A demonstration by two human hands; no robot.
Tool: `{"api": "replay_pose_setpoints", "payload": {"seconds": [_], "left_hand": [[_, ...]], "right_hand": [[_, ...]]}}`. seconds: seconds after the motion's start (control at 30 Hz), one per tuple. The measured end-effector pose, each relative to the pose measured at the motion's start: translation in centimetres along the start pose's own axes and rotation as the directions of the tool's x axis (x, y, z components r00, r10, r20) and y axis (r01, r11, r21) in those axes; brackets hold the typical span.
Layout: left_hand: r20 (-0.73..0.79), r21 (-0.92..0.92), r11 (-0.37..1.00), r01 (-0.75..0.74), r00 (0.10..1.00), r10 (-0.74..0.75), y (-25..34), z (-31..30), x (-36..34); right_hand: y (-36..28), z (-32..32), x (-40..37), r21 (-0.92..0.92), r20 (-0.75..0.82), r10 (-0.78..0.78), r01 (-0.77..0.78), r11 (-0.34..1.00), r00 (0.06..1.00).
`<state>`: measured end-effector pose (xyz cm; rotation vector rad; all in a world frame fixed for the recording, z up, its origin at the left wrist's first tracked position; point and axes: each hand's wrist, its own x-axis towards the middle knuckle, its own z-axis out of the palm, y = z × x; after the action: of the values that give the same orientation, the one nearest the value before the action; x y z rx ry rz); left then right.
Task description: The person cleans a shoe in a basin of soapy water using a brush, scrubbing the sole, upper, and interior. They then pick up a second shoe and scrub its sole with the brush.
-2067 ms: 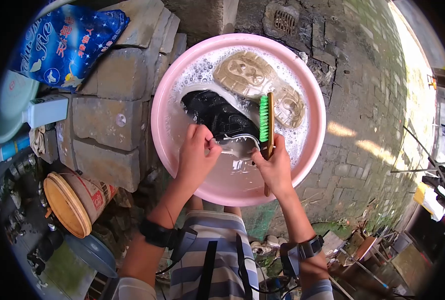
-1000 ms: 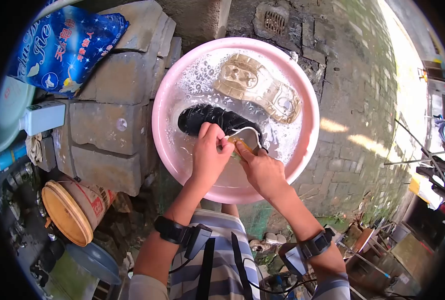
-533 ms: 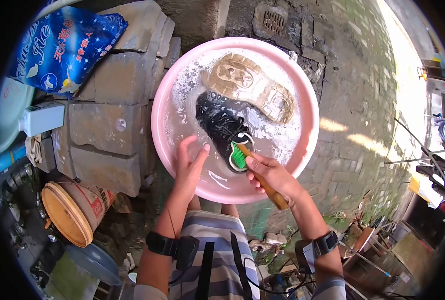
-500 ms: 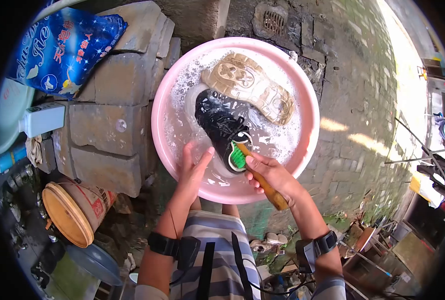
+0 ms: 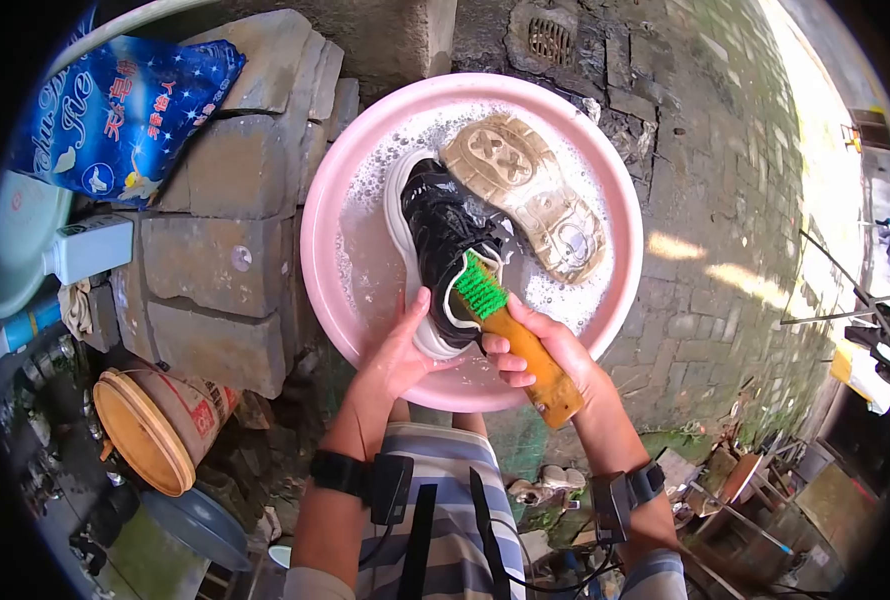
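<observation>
A black shoe (image 5: pixel 435 215) with a white sole sits wet in soapy water inside a pink basin (image 5: pixel 317 235). My left hand (image 5: pixel 400 350) grips its heel end from the left side, the thumb along the sole and the other fingers partly hidden below. In my right hand (image 5: pixel 555 355) is a scrub brush (image 5: pixel 530 360) with a wooden handle. Its green bristles face up at the shoe's opening, over the white-edged collar. Beside the black shoe, a second shoe (image 5: pixel 525 190) lies with its tan sole upward.
Grey bricks (image 5: pixel 210 260) are stacked left of the basin. A blue detergent bag (image 5: pixel 125 115) and a pale blue bottle (image 5: pixel 90 248) rest there. Lower left stands a bucket (image 5: pixel 150 430) with an orange rim. A drain grate (image 5: pixel 550 42) lies beyond the basin.
My left hand has moved onto the shoe's heel, and the shoe has risen so more white sole shows. The brush has turned bristles up. The second shoe has shifted slightly right.
</observation>
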<state>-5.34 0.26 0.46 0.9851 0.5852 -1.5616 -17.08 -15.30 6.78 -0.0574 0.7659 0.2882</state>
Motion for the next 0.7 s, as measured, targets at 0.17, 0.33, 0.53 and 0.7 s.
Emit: {"api": "replay_pose_setpoints", "payload": {"seconds": [0.17,0.33,0.53,0.7], "left_hand": [[-0.036,-0.019,0.997,-0.068,0.997,0.068,0.2,1.2,0.3],[-0.173,-0.051,0.991,-0.126,0.978,0.115,1.8,3.0,0.2],[-0.067,-0.140,0.982,-0.123,0.991,0.115,1.1,3.3,1.2],[-0.118,-0.147,0.979,-0.143,0.985,0.126,0.5,3.0,0.7]], "right_hand": [[-1.4,1.7,-1.6,-0.274,-0.207,-0.092,0.033,0.961,0.974],[1.6,1.6,-8.6,-0.996,-0.025,-0.656,0.041,0.084,0.754],[4.2,0.6,-7.7,-0.998,-0.056,-0.617,-0.045,0.034,0.785],[4.1,0.4,-2.1,-0.991,-0.024,-0.668,-0.103,-0.079,0.744]]}}
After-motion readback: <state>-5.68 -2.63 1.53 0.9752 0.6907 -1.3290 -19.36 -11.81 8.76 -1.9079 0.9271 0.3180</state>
